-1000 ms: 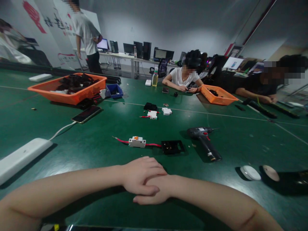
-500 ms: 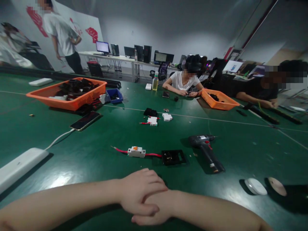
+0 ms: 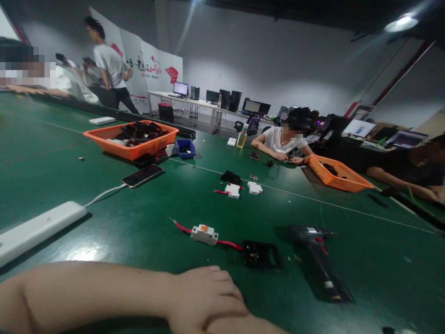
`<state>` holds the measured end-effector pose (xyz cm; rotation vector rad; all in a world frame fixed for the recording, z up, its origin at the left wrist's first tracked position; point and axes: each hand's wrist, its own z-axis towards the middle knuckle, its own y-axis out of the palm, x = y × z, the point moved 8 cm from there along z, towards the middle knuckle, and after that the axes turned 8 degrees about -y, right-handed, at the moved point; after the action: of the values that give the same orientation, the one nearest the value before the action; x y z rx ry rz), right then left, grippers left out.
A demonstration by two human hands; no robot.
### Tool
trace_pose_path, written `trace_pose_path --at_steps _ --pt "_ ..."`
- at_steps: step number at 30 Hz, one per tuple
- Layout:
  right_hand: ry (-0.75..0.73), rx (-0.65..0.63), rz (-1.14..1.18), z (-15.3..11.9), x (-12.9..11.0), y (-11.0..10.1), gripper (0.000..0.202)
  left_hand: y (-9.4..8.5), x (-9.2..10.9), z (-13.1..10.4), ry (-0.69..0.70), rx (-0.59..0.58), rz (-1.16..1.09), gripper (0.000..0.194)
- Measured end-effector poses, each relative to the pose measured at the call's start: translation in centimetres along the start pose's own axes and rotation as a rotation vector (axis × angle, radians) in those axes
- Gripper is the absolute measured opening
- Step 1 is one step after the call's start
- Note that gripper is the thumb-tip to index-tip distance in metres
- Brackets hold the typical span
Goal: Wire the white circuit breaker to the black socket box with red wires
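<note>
My left hand (image 3: 208, 299) lies across my right hand (image 3: 243, 324) at the bottom edge, its fingers wrapped over the back of it. Most of my right hand is covered or cut off, so its fingers are hidden. Just beyond them, a white circuit breaker (image 3: 204, 234) with an orange switch lies on the green table (image 3: 139, 241). Red wires run out of both its ends, the right one to a black plastic housing (image 3: 261, 255) with metal parts inside. Right of the housing rests a dark power drill (image 3: 316, 255). Neither hand touches these.
Farther off are two more white breakers (image 3: 232, 190) (image 3: 255, 188), a black piece (image 3: 231, 177), a phone (image 3: 143, 176) cabled to a white power bank (image 3: 41, 232), a blue bin (image 3: 186, 148), two orange baskets (image 3: 134, 151) (image 3: 342, 181) and a bottle (image 3: 242, 138). Several people sit or stand around.
The view has tilted up and turned left, so the hands and table items sit lower in the picture. My left hand still rests on my right, which is now mostly out of view.
</note>
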<state>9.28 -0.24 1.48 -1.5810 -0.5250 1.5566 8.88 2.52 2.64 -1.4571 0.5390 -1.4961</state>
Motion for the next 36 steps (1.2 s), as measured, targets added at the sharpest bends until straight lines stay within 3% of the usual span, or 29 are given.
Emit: trace_pose_path --at_steps 6,18,27,36 --pt "0.024 -0.053 0.005 -0.2 0.8 1.2 0.032 -0.6 0.6 -0.1 -0.011 0.098 -0.027 0.064" --pt "0.066 -0.110 -0.051 -0.1 2.2 3.3 0.041 -1.2 1.1 0.3 -0.013 0.059 -0.081 0.063" --pt "0.093 -0.086 -0.070 -0.1 1.2 2.2 0.047 -1.1 1.0 0.3 -0.023 0.041 -0.072 0.062" --pt "0.123 -0.116 -0.022 -0.3 1.9 3.1 0.049 -1.2 1.0 0.3 -0.028 0.027 -0.072 0.063"
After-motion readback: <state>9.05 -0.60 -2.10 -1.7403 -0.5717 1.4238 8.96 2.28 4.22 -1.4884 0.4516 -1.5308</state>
